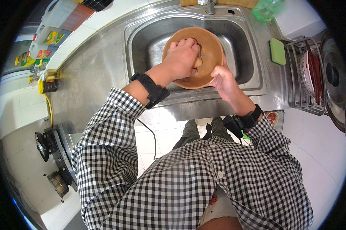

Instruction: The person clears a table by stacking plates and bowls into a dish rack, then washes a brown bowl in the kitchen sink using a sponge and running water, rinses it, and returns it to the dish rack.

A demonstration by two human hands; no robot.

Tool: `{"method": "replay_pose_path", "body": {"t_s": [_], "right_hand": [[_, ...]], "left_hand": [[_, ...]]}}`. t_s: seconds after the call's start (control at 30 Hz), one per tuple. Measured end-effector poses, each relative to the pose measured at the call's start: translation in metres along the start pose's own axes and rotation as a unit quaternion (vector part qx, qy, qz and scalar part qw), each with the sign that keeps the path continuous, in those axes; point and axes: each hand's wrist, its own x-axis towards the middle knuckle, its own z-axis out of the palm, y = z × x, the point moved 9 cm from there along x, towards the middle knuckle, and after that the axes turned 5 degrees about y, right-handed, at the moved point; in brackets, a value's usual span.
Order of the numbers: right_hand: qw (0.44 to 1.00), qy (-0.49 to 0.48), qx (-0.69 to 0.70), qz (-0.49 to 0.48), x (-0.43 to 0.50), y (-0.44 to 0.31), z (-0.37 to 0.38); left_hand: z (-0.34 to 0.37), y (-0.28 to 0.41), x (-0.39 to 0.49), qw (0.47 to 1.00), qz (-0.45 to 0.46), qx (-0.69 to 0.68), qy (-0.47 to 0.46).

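Note:
A round brown bowl [210, 43] is tilted over the steel sink basin [145, 40], its inside facing me. My right hand [223, 82] grips its lower right rim, thumb on the edge and the other fingers mostly hidden behind the wall. Inside the bowl, my left hand [183, 59] curls over a small yellowish pad [198, 62], likely a sponge. Most of that pad is covered by the fingers. A few small bluish marks show on the bowl's inner surface.
The faucet [210, 8] stands behind the basin. Right of it are a green sponge [277, 51] and a wire rack [305, 105] with a colander and a lidded pan. Plastic jugs [66, 15] line the back left ledge. A stove with a pot [58, 184] is at left.

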Motion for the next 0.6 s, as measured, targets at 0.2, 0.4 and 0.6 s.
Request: {"method": "replay_pose_path", "body": {"t_s": [0.2, 0.4, 0.6], "right_hand": [[1.000, 0.011, -0.016, -0.003, -0.0009, 0.0004, -0.0025], [1.000, -0.009, 0.002, -0.002, -0.0006, 0.0006, -0.0003], [1.000, 0.017, -0.017, -0.007, -0.0019, 0.0006, -0.0021]], "left_hand": [[-0.0001, 0.0002, 0.0014, 0.999, -0.020, -0.021, -0.024], [-0.0008, 0.0012, 0.0008, 1.000, -0.013, -0.008, -0.012], [-0.0010, 0.0002, 0.0011, 1.000, 0.003, 0.002, 0.005]]}}
